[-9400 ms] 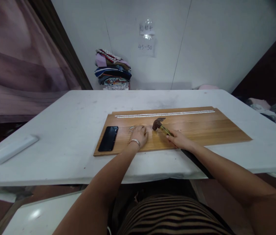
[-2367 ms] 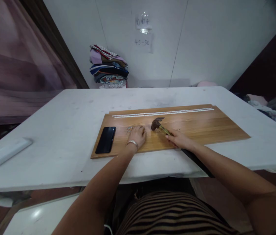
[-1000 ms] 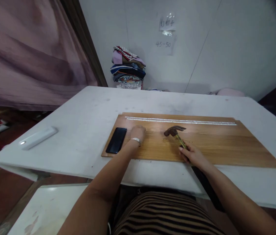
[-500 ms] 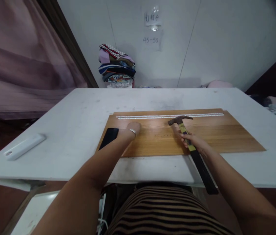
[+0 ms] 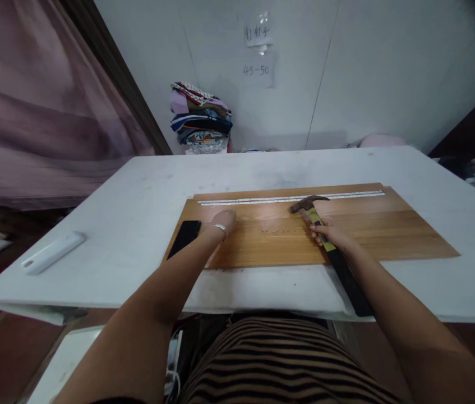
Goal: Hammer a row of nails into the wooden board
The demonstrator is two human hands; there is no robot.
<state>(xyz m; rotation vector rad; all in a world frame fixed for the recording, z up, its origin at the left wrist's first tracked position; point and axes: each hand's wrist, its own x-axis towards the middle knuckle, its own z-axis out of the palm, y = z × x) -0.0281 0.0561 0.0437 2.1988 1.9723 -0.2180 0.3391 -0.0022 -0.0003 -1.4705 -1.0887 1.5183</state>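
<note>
My right hand [image 5: 325,232] grips a claw hammer [image 5: 322,229] by the upper part of its black and yellow handle, just below the rusty head. The hammer hangs at a slant above a wood-grain board [image 5: 397,238], with its handle end toward me. My left hand [image 5: 225,219], a bracelet at its wrist, is curled over the board's left part; its fingertips are hidden, and whatever they hold does not show. Between the hands runs a row of small dark nail-like dots [image 5: 281,231]. Two white marked strips [image 5: 346,196] stretch along the board's far side.
A black phone [image 5: 184,238] lies on the board's left end, beside my left forearm. The board rests on a white table [image 5: 119,224]. At the table's left is a white plastic object [image 5: 54,253]. Folded clothes [image 5: 201,115] are stacked behind the table, against the wall.
The view has shifted slightly. My left hand has drawn a little to the left, toward the phone, and the dots show more clearly. The hammer stays in my right hand at nearly the same place.
</note>
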